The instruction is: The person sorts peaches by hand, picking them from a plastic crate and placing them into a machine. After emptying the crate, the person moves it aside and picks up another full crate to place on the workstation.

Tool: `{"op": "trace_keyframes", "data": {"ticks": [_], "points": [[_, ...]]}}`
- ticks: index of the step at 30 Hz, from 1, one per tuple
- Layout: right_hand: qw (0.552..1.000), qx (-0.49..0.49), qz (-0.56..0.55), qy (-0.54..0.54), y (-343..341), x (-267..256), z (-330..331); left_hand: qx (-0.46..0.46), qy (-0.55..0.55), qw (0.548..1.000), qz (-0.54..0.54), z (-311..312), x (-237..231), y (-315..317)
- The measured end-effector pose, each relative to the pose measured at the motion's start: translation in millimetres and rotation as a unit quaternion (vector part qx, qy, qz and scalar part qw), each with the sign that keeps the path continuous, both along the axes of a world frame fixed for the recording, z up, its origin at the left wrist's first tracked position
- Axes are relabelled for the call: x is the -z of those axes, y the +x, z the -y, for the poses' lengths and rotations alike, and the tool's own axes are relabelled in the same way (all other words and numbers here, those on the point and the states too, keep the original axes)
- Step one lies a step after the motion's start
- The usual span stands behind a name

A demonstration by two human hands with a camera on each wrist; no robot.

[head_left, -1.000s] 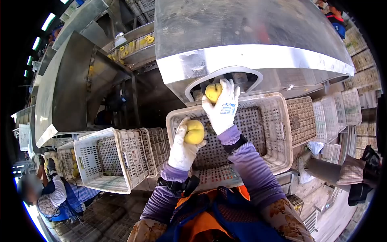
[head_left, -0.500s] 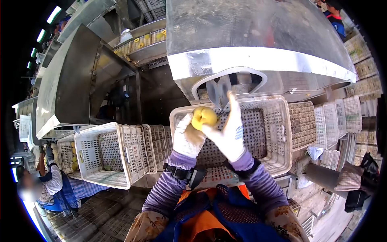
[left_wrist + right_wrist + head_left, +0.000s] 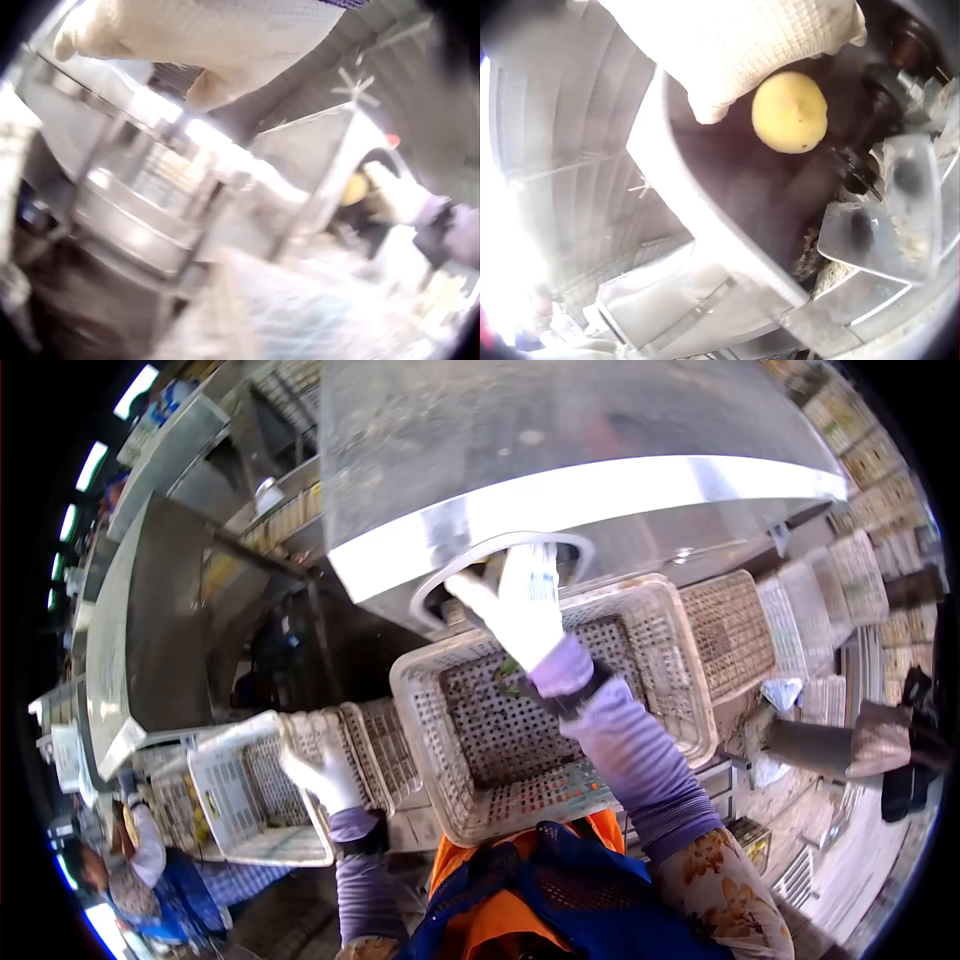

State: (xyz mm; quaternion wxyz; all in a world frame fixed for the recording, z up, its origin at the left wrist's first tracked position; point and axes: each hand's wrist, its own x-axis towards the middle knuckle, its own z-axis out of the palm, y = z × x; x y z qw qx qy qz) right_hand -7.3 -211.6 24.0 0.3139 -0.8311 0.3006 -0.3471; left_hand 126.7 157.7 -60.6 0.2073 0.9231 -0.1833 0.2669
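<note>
My gloved right hand (image 3: 528, 605) reaches into the arched opening in the front of a metal machine (image 3: 590, 500). It holds a yellow peach (image 3: 790, 112), seen in the right wrist view between the thumb and fingers, close to metal parts inside. The same peach (image 3: 354, 189) shows at the opening in the left wrist view; the glove hides most of it from the head view. My gloved left hand (image 3: 325, 775), with nothing in it, is out to the left over the rim of a white crate (image 3: 235, 770), thumb apart from relaxed fingers.
A shallow plastic crate (image 3: 550, 800) sits directly in front of me below the opening, with a bit of green leaf inside. Nested crates (image 3: 730, 630) line up to its right. Another metal machine (image 3: 150, 630) stands at the left. A person (image 3: 140, 860) works at the lower left.
Earlier the left hand held one peach as the right placed another at the opening. The hands met at the remaining peach; now the right has it inside and the left has swung left, holding nothing.
</note>
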Motion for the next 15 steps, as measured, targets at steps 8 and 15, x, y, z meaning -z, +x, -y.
{"op": "trace_keyframes", "data": {"ticks": [8,15], "points": [[0.892,0.312,-0.318,0.079,-306.8,105.2,51.8,-0.177,0.156,0.938,-0.253,-177.8,110.8,79.5],[0.917,0.089,-0.318,0.223,-413.1,26.6,37.1,-0.05,-0.134,0.906,-0.398,-198.1,-37.6,49.1]]}}
